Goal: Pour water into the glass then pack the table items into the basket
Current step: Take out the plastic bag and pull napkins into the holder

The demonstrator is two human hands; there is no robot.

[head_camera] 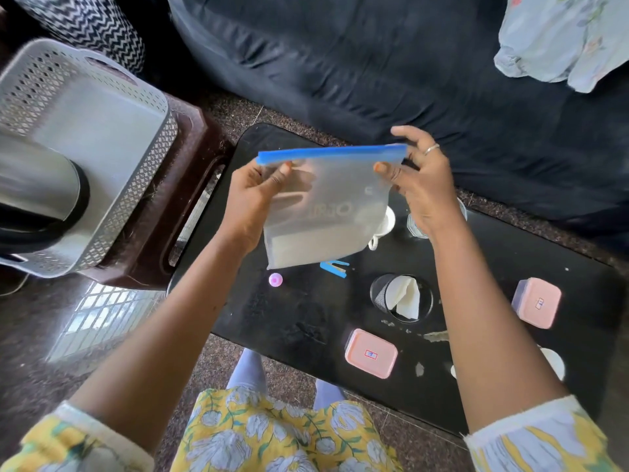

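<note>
I hold a frosted zip pouch point(326, 212) with a blue seal strip up over the black table point(292, 321). My left hand point(258, 195) pinches its upper left corner. My right hand point(418, 185) pinches the upper right corner by the blue strip. The grey perforated basket point(143, 158) stands on a brown stool at the left, with a steel kettle point(37, 195) inside it. A glass point(417, 226) shows partly behind my right wrist. A white cup point(384, 223) peeks out from behind the pouch.
On the table lie two pink lidded boxes point(371, 352) point(537, 301), a black mesh cup with white paper point(401, 298), a small pink cap point(275, 279), a blue clip point(335, 267) and a white object point(553, 362) by my right forearm. A dark sofa point(374, 69) runs behind.
</note>
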